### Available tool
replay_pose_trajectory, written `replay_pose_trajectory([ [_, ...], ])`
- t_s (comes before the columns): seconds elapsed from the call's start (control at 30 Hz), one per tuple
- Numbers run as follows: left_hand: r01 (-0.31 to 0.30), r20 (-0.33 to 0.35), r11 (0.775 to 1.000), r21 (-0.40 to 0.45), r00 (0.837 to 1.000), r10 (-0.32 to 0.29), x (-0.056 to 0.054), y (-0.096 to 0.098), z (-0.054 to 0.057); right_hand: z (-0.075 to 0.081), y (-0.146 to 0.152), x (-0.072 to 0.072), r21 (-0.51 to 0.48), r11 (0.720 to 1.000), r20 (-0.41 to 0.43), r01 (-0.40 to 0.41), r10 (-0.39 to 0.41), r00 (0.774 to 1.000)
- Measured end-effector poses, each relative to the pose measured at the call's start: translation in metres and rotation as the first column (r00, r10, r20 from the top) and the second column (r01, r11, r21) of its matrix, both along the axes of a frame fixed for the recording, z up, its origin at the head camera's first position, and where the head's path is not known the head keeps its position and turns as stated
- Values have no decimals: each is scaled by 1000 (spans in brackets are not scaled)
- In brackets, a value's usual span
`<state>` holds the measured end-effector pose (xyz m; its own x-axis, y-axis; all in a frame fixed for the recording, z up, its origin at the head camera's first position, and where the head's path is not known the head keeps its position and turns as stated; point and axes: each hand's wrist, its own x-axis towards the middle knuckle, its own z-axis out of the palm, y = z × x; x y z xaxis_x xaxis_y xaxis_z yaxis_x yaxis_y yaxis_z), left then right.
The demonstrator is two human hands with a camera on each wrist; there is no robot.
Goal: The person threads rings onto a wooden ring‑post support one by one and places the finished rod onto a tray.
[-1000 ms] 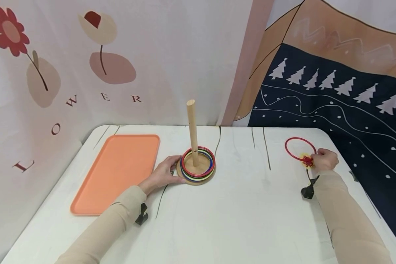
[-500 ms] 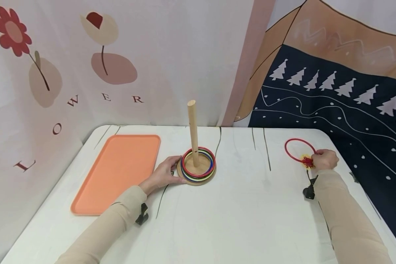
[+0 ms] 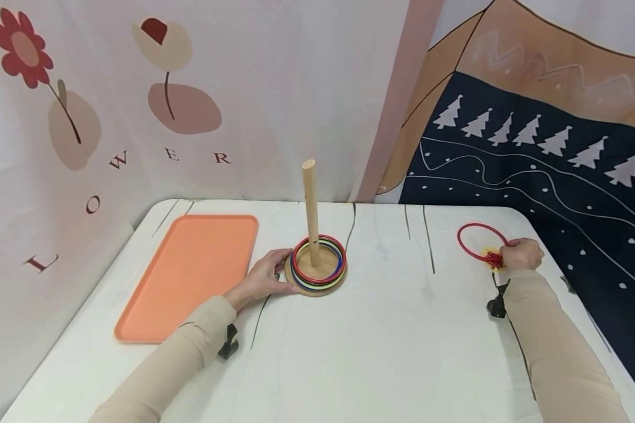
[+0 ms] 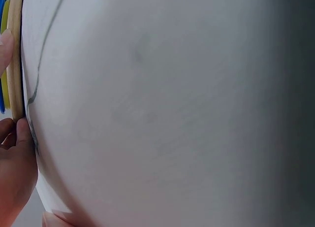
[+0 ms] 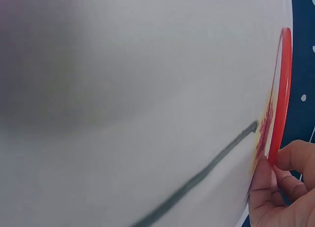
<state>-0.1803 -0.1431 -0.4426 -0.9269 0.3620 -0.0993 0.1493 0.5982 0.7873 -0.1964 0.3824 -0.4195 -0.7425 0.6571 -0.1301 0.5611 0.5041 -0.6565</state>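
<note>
Near the table's middle stands a round wooden base [image 3: 325, 262] with an upright wooden peg [image 3: 311, 205]. Several thin rings [image 3: 344, 261] in red, blue, black and yellow lie stacked around the peg. My left hand [image 3: 261, 277] grips the base's left side, thumb at the front and fingers behind; the left wrist view has its fingers on the wooden rim [image 4: 16, 79]. Far to the right, my right hand [image 3: 522, 254] pinches a red ring [image 3: 474, 224] between thumb and fingers, low over the table. The right wrist view shows this ring edge-on [image 5: 284, 89].
An orange tray [image 3: 196, 276] lies left of the base. The white tablecloth [image 3: 391, 329] carries thin dark stem lines and a red-yellow flower print [image 3: 493, 258] beside the right hand. Printed curtains [image 3: 275, 88] hang behind the table and along its right side.
Both hands keep their holds and places, with the base and red ring practically still. Only the head view has shifted slightly.
</note>
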Motion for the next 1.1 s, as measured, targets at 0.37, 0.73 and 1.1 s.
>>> replay_pose_trajectory([
  [0.37, -3, 0, 1000, -1, 1000, 3, -2, -1, -1, 7, -7, 0, -165, 986, -47, -39, 31, 998],
  [0.73, 9, -15, 1000, 5, 1000, -9, 0, -2, 0, 39, -54, -18, -376, 883, -327, -281, 157, 932],
  [1.1, 23, -32, 1000, 12, 999, -22, 0, -1, -1, 131, -155, -14, -392, 711, -545, -584, 332, 770],
])
